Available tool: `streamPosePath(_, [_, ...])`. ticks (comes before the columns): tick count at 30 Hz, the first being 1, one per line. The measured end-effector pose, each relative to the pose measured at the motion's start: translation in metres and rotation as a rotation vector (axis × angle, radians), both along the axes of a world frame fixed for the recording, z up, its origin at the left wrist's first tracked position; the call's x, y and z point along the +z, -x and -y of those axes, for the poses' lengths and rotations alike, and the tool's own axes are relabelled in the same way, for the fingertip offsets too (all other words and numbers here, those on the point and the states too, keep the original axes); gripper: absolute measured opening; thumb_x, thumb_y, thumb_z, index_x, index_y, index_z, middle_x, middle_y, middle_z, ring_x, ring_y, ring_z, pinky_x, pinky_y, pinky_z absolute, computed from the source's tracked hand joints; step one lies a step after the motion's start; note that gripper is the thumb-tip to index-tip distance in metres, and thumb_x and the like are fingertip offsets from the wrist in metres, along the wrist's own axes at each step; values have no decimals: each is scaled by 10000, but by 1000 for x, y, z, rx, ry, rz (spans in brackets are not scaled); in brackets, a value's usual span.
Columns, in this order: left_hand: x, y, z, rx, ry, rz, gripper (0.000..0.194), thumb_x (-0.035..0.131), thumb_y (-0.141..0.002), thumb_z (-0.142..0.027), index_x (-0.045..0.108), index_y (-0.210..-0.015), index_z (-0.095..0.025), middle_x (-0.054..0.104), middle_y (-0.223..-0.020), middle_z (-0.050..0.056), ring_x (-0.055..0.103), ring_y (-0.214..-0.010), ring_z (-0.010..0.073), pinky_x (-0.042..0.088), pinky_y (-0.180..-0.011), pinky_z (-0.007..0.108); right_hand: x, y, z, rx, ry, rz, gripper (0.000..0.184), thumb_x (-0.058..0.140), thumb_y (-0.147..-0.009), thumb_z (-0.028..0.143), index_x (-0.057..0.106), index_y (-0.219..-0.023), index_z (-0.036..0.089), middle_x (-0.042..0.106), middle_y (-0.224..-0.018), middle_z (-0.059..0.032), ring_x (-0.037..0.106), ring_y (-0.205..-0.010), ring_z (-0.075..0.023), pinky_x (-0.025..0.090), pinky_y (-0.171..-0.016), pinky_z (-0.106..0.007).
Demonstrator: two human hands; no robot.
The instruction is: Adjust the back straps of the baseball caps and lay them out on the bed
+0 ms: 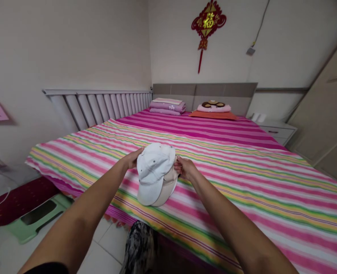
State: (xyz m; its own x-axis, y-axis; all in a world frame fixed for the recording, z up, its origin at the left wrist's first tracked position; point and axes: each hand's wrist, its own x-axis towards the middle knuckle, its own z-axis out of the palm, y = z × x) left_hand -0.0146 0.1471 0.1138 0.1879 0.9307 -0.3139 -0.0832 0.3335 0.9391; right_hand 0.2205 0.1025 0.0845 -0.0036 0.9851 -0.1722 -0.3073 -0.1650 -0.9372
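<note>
A white baseball cap (152, 169) lies over a beige baseball cap (168, 186) near the front edge of the bed, both brims pointing toward me. My left hand (134, 157) grips the left side of the white cap, its fingers partly hidden behind the crown. On the other side, my right hand (184, 166) has its fingers curled at the edge of the beige cap. Under both caps spreads a striped sheet (228, 182) in pink, white, yellow and green.
Folded purple bedding (166, 107) and a pink pillow on an orange cushion (214, 114) rest by the headboard (205, 91). A radiator (105, 106) lines the left wall. A green stool (39, 219) stands at lower left, a white nightstand (277, 131) at right.
</note>
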Motion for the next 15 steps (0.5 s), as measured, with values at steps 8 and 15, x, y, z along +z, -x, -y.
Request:
streamPosePath(8, [-23, 15, 31, -3, -384, -145, 502, 715, -512, -470, 602, -865, -131, 622, -736, 37, 554, -635, 152, 414, -561, 236, -5, 16, 7, -71, -83, 5, 211, 576, -796, 251, 521, -635, 126, 451, -469, 90, 373, -353, -31, 290, -350, -160])
streamPosePath(15, [-4, -24, 4, 261, -559, -269, 340, 706, -494, -364, 556, -687, -129, 482, -539, -56, 423, -491, 78, 313, -463, 193, -2, 14, -14, -190, -93, -35, 183, 484, -860, 288, 557, -861, 120, 557, -689, 23, 515, -513, -70, 448, -468, -212])
